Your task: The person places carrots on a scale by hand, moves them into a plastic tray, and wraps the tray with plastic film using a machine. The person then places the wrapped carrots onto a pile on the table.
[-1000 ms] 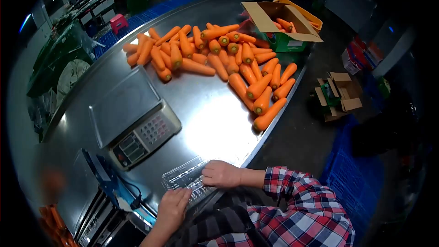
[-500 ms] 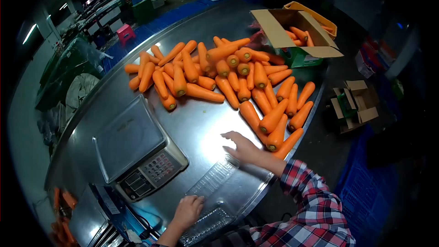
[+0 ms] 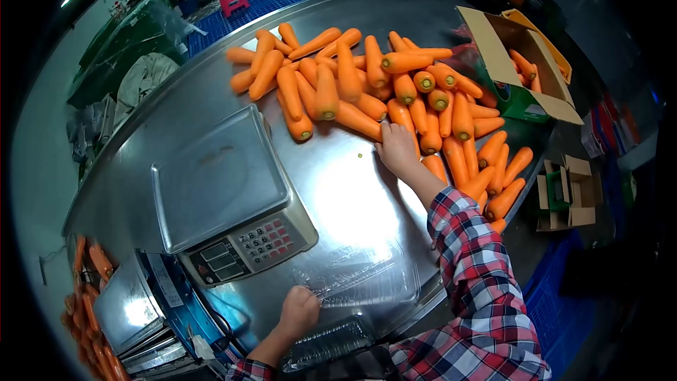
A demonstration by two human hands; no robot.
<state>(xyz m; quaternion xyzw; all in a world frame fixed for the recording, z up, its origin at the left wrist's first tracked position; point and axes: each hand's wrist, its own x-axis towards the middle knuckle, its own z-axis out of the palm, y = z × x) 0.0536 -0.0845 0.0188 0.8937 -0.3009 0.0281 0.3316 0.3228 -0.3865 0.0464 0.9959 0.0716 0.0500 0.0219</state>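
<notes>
A large heap of carrots lies on the steel table. My right hand reaches to its near edge, fingers curled on the thick end of one carrot that still lies on the metal. My left hand is closed at the left edge of a clear plastic tray lying flat, its fingertips partly hidden. Below that hand, a second clear plastic tray rests near the table's front edge. To the left stands a digital scale with a bare metal plate.
A cardboard box with carrots stands at the table's right rim, an orange crate behind it. Another open box sits on the floor. At lower left are a blue-sided machine and more carrots.
My right hand has moved forward from above the tray to the carrots. My left hand has closed at the tray's edge. The camera view has shifted, too.
</notes>
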